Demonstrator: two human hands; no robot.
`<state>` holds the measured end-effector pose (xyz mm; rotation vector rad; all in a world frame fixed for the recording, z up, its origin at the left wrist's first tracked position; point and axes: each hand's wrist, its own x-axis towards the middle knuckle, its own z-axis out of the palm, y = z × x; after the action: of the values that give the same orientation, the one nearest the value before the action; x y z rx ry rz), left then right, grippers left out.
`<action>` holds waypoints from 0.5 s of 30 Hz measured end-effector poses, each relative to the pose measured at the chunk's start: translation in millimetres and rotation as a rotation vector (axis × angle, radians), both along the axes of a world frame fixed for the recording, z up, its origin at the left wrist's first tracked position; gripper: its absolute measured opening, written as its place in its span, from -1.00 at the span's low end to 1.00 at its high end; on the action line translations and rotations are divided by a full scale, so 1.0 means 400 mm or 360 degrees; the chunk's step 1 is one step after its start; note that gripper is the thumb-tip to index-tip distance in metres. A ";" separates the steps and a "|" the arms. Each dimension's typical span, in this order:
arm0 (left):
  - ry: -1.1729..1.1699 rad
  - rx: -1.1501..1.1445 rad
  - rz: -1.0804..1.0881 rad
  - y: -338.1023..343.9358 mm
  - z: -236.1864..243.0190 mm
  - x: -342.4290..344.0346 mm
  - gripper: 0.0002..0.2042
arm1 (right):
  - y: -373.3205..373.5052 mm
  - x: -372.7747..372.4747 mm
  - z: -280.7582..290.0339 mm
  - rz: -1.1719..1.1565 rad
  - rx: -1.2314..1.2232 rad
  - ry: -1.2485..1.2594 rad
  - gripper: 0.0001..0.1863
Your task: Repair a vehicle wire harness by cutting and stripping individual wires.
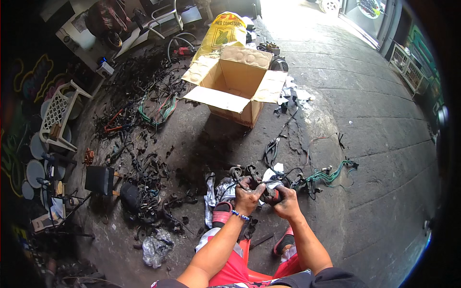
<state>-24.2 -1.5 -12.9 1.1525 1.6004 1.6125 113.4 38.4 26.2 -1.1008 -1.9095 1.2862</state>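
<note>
My left hand, dirty with black grime, is closed around a black wire harness whose thick looped end sticks up past the fingers. Close beside it, my right hand has its thumb and fingers curled round a dark piece with a reddish patch, too small to make out. From between the hands the black cable runs right to a bundle of green wires on the floor. White crumpled plastic lies under and left of my left hand.
An open cardboard box stands ahead, with a yellow sack behind it. Heaps of black wiring scraps cover the floor at left, near a white plastic chair and a clear plastic bag. A white wire rack stands far right.
</note>
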 end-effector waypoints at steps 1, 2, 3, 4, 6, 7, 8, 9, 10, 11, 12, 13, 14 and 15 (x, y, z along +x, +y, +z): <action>0.0005 0.0005 0.0000 0.000 0.001 -0.004 -0.85 | 0.000 -0.001 0.003 0.0003 0.0013 -0.0015 -0.79; 0.0002 -0.0051 -0.0023 -0.001 0.002 -0.009 -0.91 | 0.000 -0.002 0.006 0.0005 0.0027 -0.0029 -0.78; 0.0001 -0.0107 -0.0047 -0.004 0.003 -0.014 -0.93 | -0.001 -0.002 0.010 0.0004 0.0032 -0.0024 -0.78; 0.0006 -0.0097 -0.0051 -0.005 0.002 -0.015 -0.93 | 0.000 -0.002 0.013 0.0008 0.0019 -0.0049 -0.78; 0.0218 -0.0157 -0.0018 -0.007 0.007 -0.015 -0.93 | -0.003 -0.002 0.006 0.0005 0.0015 -0.0068 -0.77; -0.0245 -0.0275 0.0064 -0.002 0.036 -0.006 -0.93 | -0.004 -0.004 -0.001 -0.0016 0.0054 -0.0093 -0.76; -0.0299 -0.0335 0.0152 -0.002 0.053 0.000 -0.91 | -0.003 -0.007 0.002 -0.0038 0.0093 -0.0117 -0.75; -0.0216 -0.0319 0.0152 -0.006 0.030 -0.002 -0.91 | -0.007 -0.006 0.017 -0.0030 0.0079 -0.0157 -0.76; -0.0138 -0.0308 0.0149 -0.002 0.030 -0.006 -0.90 | -0.012 -0.012 0.006 -0.0054 0.0113 -0.0154 -0.77; -0.0230 -0.0390 0.0202 -0.003 0.044 0.002 -0.90 | -0.014 -0.011 0.008 -0.0049 0.0125 -0.0265 -0.79; -0.0522 -0.0387 0.0250 0.001 0.038 0.009 -0.90 | -0.015 -0.012 0.015 -0.0046 0.0137 -0.0375 -0.80; -0.0546 -0.0324 0.0235 -0.003 0.016 0.001 -0.91 | -0.020 -0.021 0.015 -0.0044 0.0150 -0.0354 -0.80; -0.0578 -0.0266 0.0211 -0.004 0.003 0.000 -0.91 | -0.027 -0.024 0.011 -0.0040 0.0115 -0.0458 -0.83; -0.0566 -0.0255 0.0205 -0.010 -0.007 -0.001 -0.91 | -0.035 -0.026 0.005 -0.0037 0.0079 -0.0562 -0.80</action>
<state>-24.4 -5.4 -15.5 0.6486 1.5574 1.6279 103.1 24.4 28.3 -1.3934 -2.1604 1.0793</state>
